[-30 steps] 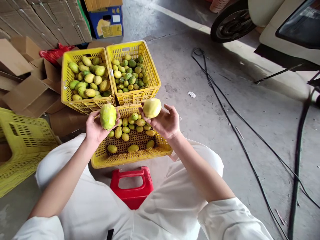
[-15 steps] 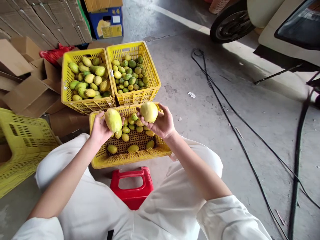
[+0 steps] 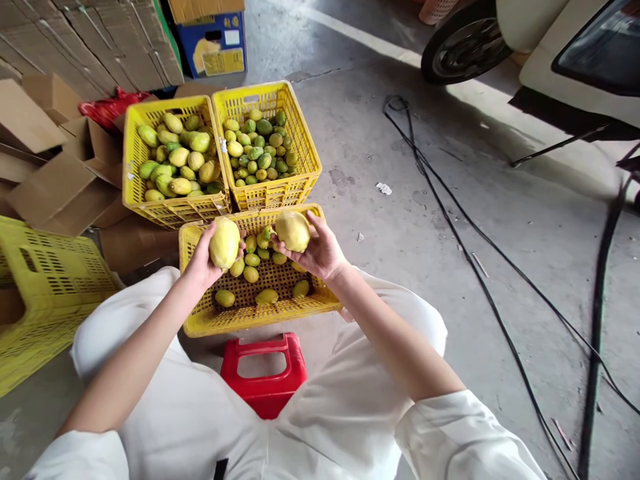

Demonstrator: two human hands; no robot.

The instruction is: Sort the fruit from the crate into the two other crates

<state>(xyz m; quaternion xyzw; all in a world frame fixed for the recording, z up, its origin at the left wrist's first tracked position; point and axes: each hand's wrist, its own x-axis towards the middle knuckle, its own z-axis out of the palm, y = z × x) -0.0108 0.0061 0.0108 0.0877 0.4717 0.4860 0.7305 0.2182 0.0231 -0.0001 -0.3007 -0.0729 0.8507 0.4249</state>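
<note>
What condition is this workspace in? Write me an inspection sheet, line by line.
Surface: grey floor, stained, cracked, scattered with scraps.
Handled items: yellow and green lemon-like fruit in the front crate, rear left crate and rear right crate.
Clutter: cardboard boxes, crumpled red plastic and another yellow crate at left.
Hands: left hand and right hand each hold a yellow fruit above the front crate.
Cables: black cables along the floor at right.
Surroundings: white vehicle upper right; blue carton beyond the crates; red plastic item between the legs.

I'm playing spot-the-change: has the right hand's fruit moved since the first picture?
Yes, the fruit in the right hand moved left and down in view, judged against the crate below.
</note>
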